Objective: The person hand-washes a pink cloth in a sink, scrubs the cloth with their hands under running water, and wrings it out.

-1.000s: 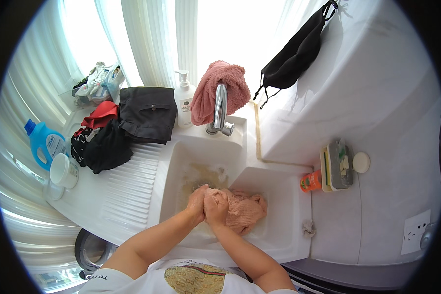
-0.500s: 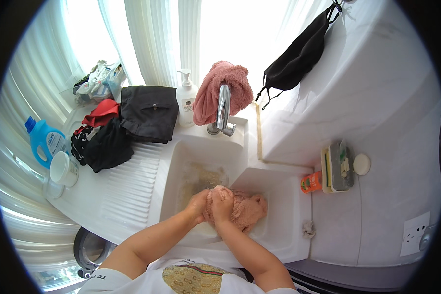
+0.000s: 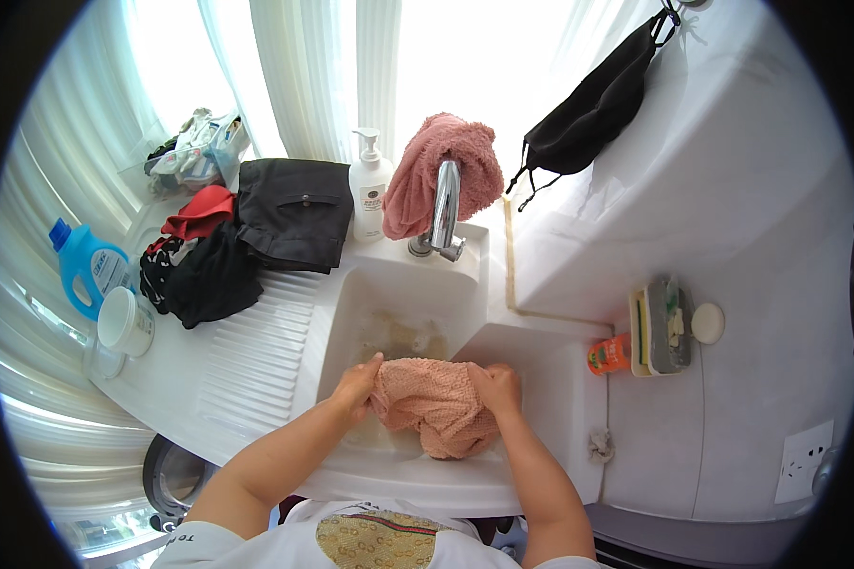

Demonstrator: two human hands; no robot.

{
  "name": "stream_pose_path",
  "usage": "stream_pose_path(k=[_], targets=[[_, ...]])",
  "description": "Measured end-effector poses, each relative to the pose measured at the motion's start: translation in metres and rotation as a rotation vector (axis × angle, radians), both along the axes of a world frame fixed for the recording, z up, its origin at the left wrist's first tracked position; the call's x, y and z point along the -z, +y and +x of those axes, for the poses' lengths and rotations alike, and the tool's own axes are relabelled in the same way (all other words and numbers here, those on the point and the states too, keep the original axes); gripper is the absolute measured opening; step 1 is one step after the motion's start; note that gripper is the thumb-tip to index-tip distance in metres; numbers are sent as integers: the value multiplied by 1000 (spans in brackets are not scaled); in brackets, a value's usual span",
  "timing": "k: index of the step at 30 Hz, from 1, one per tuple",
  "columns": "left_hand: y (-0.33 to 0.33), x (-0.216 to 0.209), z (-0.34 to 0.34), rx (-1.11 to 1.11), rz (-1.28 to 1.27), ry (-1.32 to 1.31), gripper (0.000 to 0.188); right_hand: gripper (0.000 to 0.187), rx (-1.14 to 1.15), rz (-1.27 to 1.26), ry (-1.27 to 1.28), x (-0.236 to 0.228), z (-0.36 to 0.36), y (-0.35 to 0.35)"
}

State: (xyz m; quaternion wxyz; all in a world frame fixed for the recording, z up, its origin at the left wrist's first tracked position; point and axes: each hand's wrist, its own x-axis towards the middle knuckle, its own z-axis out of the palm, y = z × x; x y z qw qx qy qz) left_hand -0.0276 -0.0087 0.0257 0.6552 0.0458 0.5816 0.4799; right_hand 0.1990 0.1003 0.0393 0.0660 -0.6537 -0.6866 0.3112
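And the salmon-pink textured cloth (image 3: 432,403) is taking centre stage, hanging between two bare hands over the white sink (image 3: 399,284)! Putting the clock on that cloth, with twelve toward the window: at nine o'clock the left hand (image 3: 358,387) is clamping its edge, thumb riding on top; at about two the right hand (image 3: 500,389) is gripping the upper corner, knuckles bunching the fabric. Some fingers are hiding, but both grips are looking firm. The hands are holding well apart, and the cloth is sagging between them, its lower folds drooping toward six.

How far along are we? Just past eleven, murky water (image 3: 403,337) is lying in the basin, so I'm judging this piece as partway through: it is being worked by hand, not yet being laid aside. Whether it is coming clean, the view isn't telling.

Out toward ten, a dark grey buttoned garment (image 3: 294,213), a black garment (image 3: 213,284) and a red cloth (image 3: 202,213) are lying heaped beside the ridged drainboard (image 3: 256,370), clear of both hands; whether they are waiting or finished, I'm not able to tell. A blue detergent bottle (image 3: 90,266) is standing farther out, capped. Near twelve, a fluffy dusky-pink towel (image 3: 422,175) is draping behind the chrome faucet (image 3: 445,204), and no stream is showing there.
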Motion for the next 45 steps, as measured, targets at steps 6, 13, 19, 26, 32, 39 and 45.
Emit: stream_pose_path(k=[6,13,19,26,32,39,45], targets=[[0,-2,26,127,39,-23,48,26,252,-320,798,-3,28,-26],[15,-13,49,601,396,822,65,62,-251,-725,976,-42,21,-13],[1,-23,21,65,371,97,53,68,-454,63,-209,75,81,-11],[-1,-56,-12,-103,551,24,47,28,-198,43,264,-81,43,9],[6,-98,20,47,908,178,83,24,-152,21,953,-166,-46,-20],[20,-42,33,-104,536,317,58,37,-211,-411,1090,-109,-64,-32],[18,-80,19,-340,388,-335,46,141,-513,-262,-11,10,21,-21]])
